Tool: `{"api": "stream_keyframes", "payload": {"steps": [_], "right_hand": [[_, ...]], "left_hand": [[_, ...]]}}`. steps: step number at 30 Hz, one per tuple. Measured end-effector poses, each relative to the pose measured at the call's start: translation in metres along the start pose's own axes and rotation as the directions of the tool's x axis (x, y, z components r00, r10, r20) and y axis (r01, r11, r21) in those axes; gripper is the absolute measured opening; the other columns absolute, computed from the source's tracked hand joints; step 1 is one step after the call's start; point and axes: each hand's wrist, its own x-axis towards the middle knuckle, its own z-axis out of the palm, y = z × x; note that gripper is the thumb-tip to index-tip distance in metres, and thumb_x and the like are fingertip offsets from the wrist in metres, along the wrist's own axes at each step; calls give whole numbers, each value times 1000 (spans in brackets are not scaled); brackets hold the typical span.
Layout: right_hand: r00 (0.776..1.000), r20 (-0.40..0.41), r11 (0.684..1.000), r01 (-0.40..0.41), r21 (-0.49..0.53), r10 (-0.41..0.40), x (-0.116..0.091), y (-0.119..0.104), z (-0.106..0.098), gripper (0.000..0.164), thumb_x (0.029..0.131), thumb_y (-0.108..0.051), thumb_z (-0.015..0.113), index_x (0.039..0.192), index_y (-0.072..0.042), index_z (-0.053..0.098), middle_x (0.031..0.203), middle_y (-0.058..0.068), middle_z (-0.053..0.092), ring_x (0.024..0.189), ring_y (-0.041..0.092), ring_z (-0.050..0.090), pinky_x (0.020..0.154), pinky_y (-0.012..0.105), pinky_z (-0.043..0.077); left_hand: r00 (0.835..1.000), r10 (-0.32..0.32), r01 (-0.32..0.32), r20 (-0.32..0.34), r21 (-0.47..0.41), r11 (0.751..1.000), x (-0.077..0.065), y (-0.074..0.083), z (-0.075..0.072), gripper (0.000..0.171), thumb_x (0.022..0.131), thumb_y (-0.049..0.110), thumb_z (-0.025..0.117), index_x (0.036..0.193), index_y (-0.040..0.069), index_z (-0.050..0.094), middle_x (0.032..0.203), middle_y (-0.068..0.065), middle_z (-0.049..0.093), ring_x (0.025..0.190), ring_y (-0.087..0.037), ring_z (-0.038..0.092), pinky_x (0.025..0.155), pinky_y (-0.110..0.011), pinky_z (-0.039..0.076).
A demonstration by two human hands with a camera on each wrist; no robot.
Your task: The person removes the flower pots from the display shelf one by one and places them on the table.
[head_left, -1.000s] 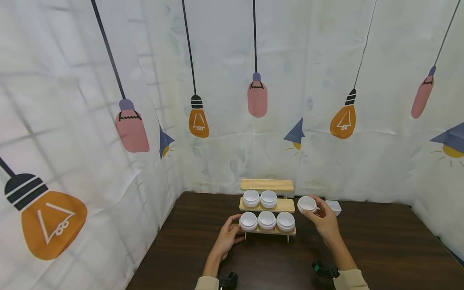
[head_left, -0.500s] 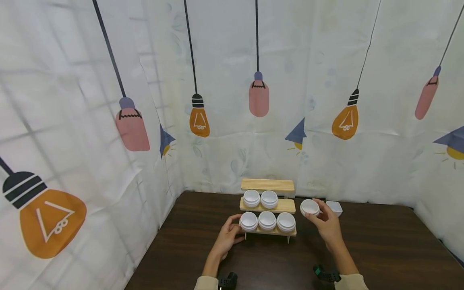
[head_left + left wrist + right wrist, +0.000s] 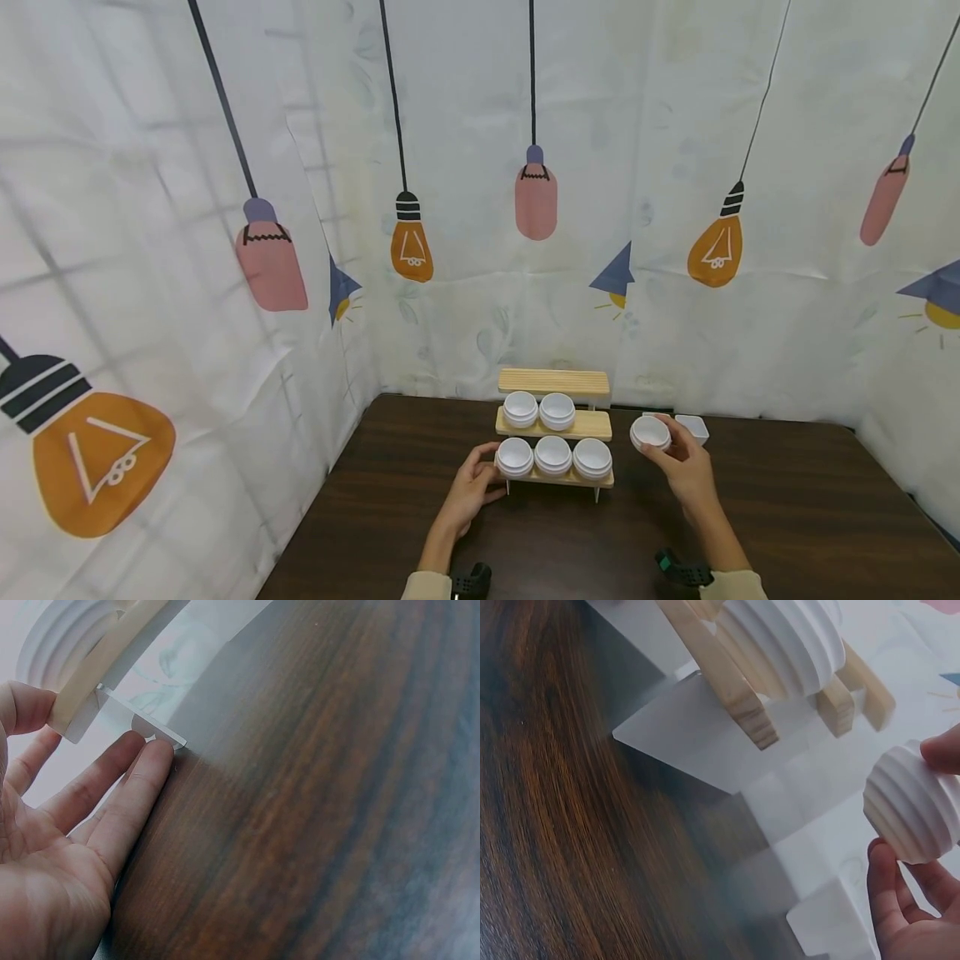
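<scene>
Okay, your right fingers (image 3: pixel 885 889) pinch a bowl (image 3: pixel 911 802), clearly ribbed only in right-wrist view; left fingers (image 3: pixel 146 776) grip the rack (image 3: pixel 553 382).

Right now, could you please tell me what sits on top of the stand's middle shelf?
Two white bowls stand side by side on the middle shelf, leaving its right end bare; its surface directly beneath them cannot be seen.

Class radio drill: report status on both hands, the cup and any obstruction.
Left hand pinching front shelf at its left end. Right hand holding white cup, right of stand. Nothing visible between cup and stand.
</scene>
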Motion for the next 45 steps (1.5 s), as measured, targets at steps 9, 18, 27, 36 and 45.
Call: {"api": "stream_keyframes", "payload": {"steps": [9, 18, 27, 36, 45], "right_hand": [[1000, 9, 1000, -7, -6, 7, -1, -1, -7, 64, 93, -21, 77, 150, -11, 49, 129, -5, 55, 96, -3, 54, 77, 14, 50], [1000, 18, 999, -2, -46, 3, 1, 2, -11, 64, 92, -21, 77, 148, -9, 50, 118, -10, 58, 90, 0, 55, 75, 17, 49], [999, 39, 998, -19, -61, 21, 1, 4, -17, 64, 93, -18, 76, 149, -7, 48, 132, 11, 57, 88, 0, 54, 74, 18, 48], [998, 40, 993, -36, -108, 41, 1, 9, -22, 63, 93, -16, 75, 148, -6, 47, 129, 13, 54, 89, 1, 51, 74, 18, 47], [995, 92, 991, -36, -129, 48, -1, 14, -26, 65, 94, -18, 75, 149, -2, 44, 139, 25, 54, 91, 0, 50, 76, 16, 46]], "left_hand": [[1000, 0, 0, 1, 2, 1000, 0, 3, 0, 42, 104, 8, 48, 146, 11, 47, 112, -7, 68, 107, -20, 68, 96, -51, 58], [1000, 13, -13, 1, 8, 1000, 1, 4, -1, 41, 105, 9, 48, 146, 10, 46, 110, -6, 68, 106, -19, 67, 95, -50, 58], [1000, 14, -14, 4, 9, 1000, 0, 4, 0, 40, 106, 10, 47, 146, 9, 46, 112, -9, 67, 107, -19, 67, 95, -50, 58], [1000, 10, -10, 5, 5, 1000, -1, 4, 0, 42, 107, 10, 47, 148, 9, 44, 114, -9, 67, 107, -18, 67, 95, -51, 58], [1000, 6, -6, 5, 10, 1000, 0, 1, 0, 41, 105, 9, 47, 147, 8, 45, 113, -9, 68, 107, -18, 67, 95, -50, 58]]}}
